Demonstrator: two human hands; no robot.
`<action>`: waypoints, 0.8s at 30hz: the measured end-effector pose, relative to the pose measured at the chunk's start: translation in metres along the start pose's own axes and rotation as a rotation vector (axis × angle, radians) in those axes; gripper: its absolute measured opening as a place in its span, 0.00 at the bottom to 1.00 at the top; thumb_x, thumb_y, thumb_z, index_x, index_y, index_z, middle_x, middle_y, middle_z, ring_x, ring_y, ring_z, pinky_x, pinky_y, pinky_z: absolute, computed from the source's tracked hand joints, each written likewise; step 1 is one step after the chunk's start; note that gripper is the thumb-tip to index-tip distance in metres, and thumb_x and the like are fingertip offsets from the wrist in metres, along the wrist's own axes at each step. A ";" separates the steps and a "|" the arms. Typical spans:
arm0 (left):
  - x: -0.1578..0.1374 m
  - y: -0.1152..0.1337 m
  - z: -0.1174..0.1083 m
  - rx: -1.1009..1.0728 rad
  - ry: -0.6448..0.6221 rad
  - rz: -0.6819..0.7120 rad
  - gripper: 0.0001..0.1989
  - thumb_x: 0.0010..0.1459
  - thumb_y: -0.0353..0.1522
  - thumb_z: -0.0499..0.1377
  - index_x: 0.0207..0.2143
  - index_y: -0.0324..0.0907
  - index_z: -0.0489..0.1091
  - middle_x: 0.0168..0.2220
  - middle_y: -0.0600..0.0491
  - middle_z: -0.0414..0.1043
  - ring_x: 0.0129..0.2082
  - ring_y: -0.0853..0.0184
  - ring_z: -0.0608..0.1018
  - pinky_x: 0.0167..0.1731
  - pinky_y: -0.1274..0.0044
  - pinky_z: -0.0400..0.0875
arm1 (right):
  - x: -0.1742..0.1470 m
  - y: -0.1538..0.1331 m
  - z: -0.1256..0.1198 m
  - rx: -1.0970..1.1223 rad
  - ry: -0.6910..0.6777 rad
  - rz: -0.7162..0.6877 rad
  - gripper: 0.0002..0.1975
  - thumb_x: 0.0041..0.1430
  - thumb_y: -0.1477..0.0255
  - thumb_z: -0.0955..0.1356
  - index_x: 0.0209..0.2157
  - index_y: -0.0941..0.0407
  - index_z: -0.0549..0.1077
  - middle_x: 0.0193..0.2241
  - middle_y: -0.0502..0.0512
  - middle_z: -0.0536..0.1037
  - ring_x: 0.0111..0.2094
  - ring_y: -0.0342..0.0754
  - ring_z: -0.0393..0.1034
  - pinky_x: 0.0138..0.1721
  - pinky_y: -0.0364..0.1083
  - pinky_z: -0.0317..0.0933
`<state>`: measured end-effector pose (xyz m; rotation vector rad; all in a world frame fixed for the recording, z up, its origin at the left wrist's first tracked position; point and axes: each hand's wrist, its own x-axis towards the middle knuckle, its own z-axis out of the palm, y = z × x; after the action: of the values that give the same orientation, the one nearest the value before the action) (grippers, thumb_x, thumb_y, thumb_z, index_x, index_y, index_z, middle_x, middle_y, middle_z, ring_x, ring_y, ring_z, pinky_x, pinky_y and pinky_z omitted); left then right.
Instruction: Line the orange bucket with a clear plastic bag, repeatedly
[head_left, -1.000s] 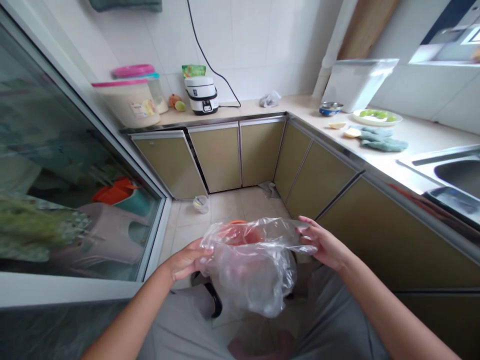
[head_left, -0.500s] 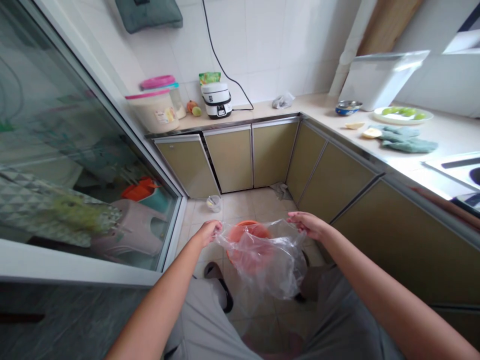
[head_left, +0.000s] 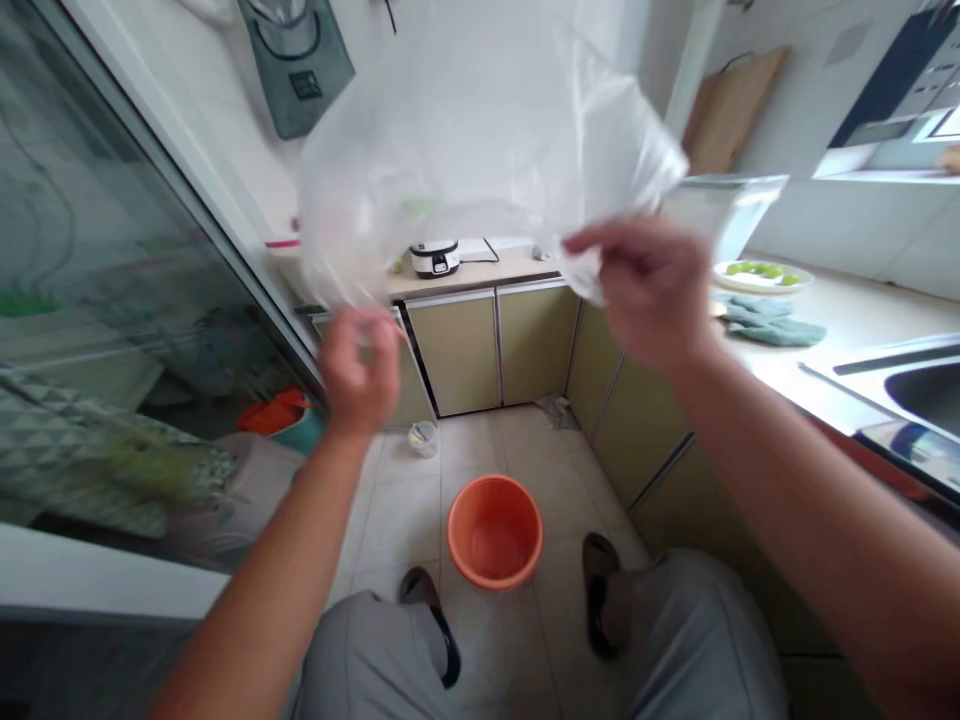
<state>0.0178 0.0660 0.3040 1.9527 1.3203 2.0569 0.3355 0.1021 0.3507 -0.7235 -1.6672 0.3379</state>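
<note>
- Bag point(head_left: 480, 110): we held it up before us, clear plastic, ballooned wide, over the far counter point(head_left: 517, 268) in our view; its upper part ran past our sight.
- Left hand point(head_left: 360, 370): we had thumb and fingers pinched together on the bag's lower left edge.
- Right hand point(head_left: 652, 285): we had its fingers clamped on the bag's lower right edge, well apart from our left; blur hid the exact grip.
- Bucket point(head_left: 465, 530): it stood upright on the floor point(head_left: 409, 500), between our shoes point(head_left: 600, 590); we saw its bare orange bottom.
- Progress: we judged the opening well along, as the bag was spread out. It was not yet set down, and no part touched the bucket.
- Around us: a cup point(head_left: 423, 438) stood near the floor's far edge, a cloth point(head_left: 556, 411) lay at its far right corner, and gloves point(head_left: 780, 322) lay near the right counter's front edge.
</note>
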 end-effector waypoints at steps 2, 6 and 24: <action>-0.091 -0.049 0.013 0.049 -0.400 -0.467 0.05 0.57 0.32 0.66 0.29 0.44 0.74 0.34 0.51 0.77 0.45 0.59 0.78 0.55 0.68 0.67 | -0.074 0.051 0.025 -0.197 -0.259 0.264 0.18 0.51 0.86 0.65 0.34 0.59 0.85 0.32 0.54 0.83 0.39 0.49 0.77 0.43 0.44 0.68; -0.232 -0.135 0.014 -0.034 -0.512 -0.946 0.06 0.45 0.31 0.68 0.24 0.44 0.72 0.25 0.53 0.75 0.33 0.59 0.78 0.43 0.68 0.72 | -0.217 0.141 0.053 -0.247 -0.616 0.787 0.19 0.45 0.87 0.64 0.28 0.57 0.84 0.22 0.51 0.80 0.31 0.49 0.76 0.39 0.45 0.69; -0.170 -0.128 -0.028 -0.461 -0.345 -1.074 0.34 0.52 0.35 0.66 0.63 0.43 0.69 0.24 0.62 0.65 0.28 0.71 0.74 0.33 0.80 0.69 | -0.214 0.140 0.014 -0.039 -0.418 0.894 0.30 0.46 0.75 0.64 0.50 0.59 0.84 0.14 0.43 0.65 0.17 0.39 0.48 0.19 0.40 0.44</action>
<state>-0.0341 0.0426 0.0971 0.9602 1.2303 1.2502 0.3778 0.0774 0.0996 -1.4899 -1.6407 1.1479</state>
